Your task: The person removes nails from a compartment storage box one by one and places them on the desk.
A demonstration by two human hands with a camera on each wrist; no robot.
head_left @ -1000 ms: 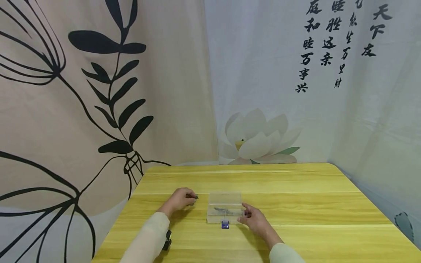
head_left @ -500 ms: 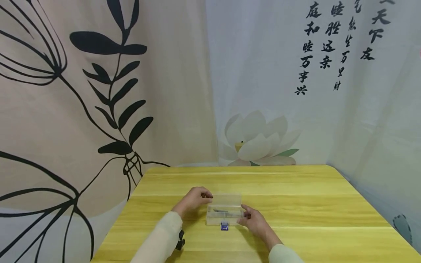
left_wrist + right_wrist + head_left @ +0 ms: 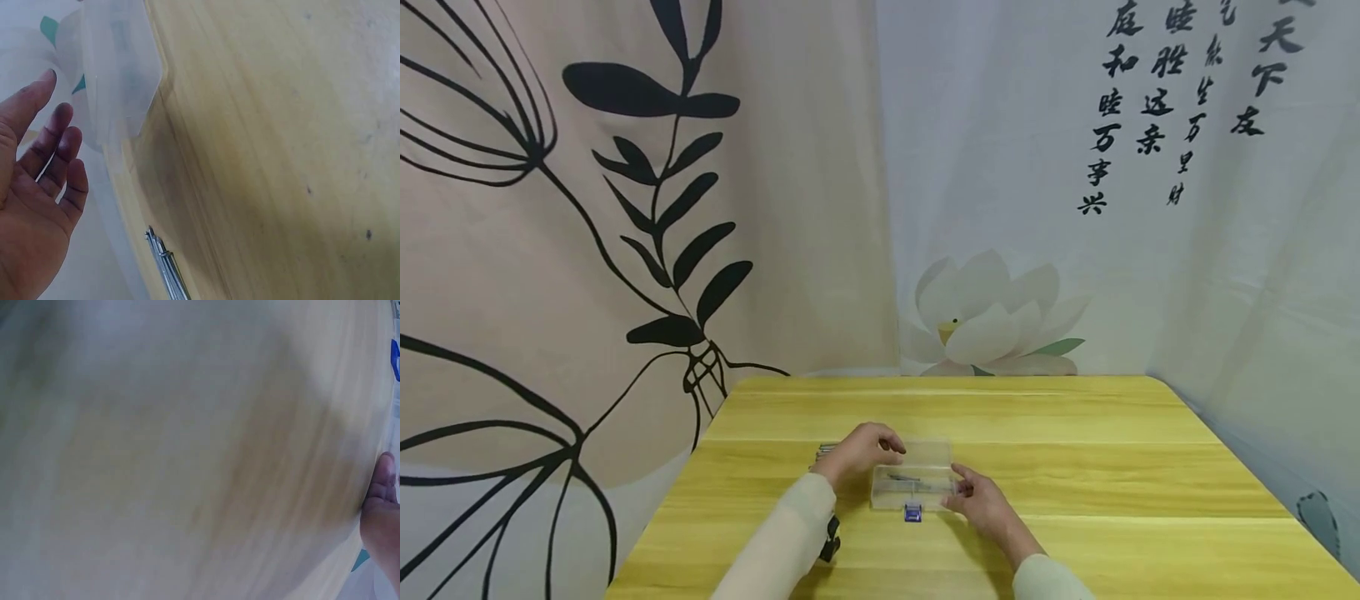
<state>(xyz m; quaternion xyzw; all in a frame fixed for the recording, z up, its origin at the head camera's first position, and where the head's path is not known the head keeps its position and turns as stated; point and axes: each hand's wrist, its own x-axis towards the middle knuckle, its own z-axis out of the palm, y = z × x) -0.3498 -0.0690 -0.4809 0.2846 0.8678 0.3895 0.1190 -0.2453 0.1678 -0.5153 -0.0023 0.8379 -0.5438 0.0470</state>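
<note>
Clear plastic box (image 3: pixel 912 479) sits between both hands; left hand (image 3: pixel 862 450), fingers relaxed and empty, has moved in from the metal pieces (image 3: pixel 824 451); right hand (image 3: pixel 979 501) steadies its right end.

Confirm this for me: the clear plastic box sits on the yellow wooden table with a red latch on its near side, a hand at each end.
Not quite. The latch on the clear plastic box is blue, not red, as the head view shows. The rest holds: the box sits on the yellow wooden table, left hand and right hand at its ends.
</note>
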